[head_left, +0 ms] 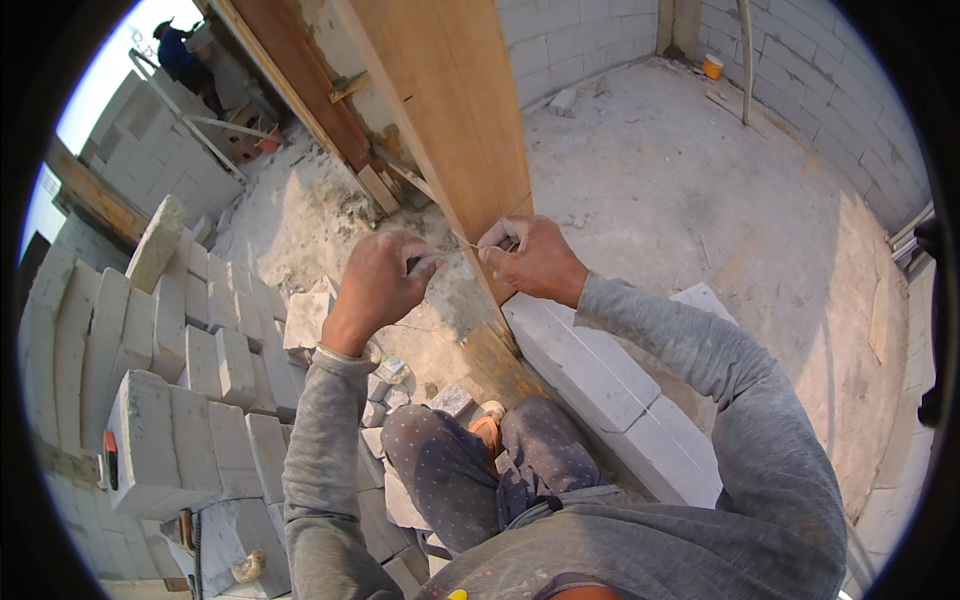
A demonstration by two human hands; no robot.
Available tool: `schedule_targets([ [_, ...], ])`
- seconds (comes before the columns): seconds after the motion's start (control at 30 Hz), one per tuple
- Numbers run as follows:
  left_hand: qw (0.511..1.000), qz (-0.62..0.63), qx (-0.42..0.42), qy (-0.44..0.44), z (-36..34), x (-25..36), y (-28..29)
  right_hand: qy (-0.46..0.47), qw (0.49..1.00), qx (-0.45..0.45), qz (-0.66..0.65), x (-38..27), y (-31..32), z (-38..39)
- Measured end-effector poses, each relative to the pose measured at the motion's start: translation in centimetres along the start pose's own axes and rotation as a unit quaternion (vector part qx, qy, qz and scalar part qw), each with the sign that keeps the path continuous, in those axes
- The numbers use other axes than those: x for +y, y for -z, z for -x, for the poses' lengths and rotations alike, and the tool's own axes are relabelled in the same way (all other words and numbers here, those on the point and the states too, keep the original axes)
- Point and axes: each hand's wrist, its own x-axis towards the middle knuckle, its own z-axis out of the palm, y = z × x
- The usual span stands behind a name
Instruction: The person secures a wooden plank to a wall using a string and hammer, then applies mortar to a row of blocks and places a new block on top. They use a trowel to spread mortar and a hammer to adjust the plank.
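My left hand (378, 285) is closed in a pinch just left of the wooden board (455, 110), its fingertips toward the post's lower edge. Opposite it, my right hand (535, 260) pinches a thin string (463, 241) against the board's corner. The string runs in the gap between both hands; its end in the left fingers is too fine to make out. Dark spots show inside both grips, and I cannot tell what they are. Below my right forearm lies a row of pale blocks (590, 360), with a thin line stretched along its top.
Stacked pale blocks (190, 340) fill the left side, with an orange-and-black tool (110, 458) on them. Block rubble (385, 390) lies near my knees. Another person (180, 60) stands at the far left. A yellow bucket (712, 66) sits by the far right wall.
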Motion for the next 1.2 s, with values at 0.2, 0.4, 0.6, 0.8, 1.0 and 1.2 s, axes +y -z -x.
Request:
schedule_targets([
  [0.2,0.997,-0.063,0.006,-0.050,-1.9,1.1,1.2,-0.022,1.000,-0.020,0.005,-0.1,0.3,0.0],
  [0.4,0.967,-0.233,0.025,-0.101,-4.2,3.3,1.7,-0.013,0.999,-0.029,-0.021,-0.2,0.6,-0.2],
  [0.6,0.927,-0.349,0.026,-0.134,-4.7,5.3,1.4,-0.018,0.999,0.013,0.043,-0.8,0.9,-0.7],
  [0.8,0.956,-0.203,0.109,-0.184,-6.9,7.5,2.0,-0.022,0.999,0.019,-0.033,-1.1,0.7,-0.6],
  [1.0,0.838,0.272,0.473,-0.012,-4.0,4.6,-0.3,-0.098,0.983,0.000,-0.155,-1.2,1.0,-0.8],
  [1.2,0.851,0.352,0.340,0.191,1.3,3.1,-9.5,-0.061,0.989,0.047,-0.124,-1.7,1.7,-1.7],
])
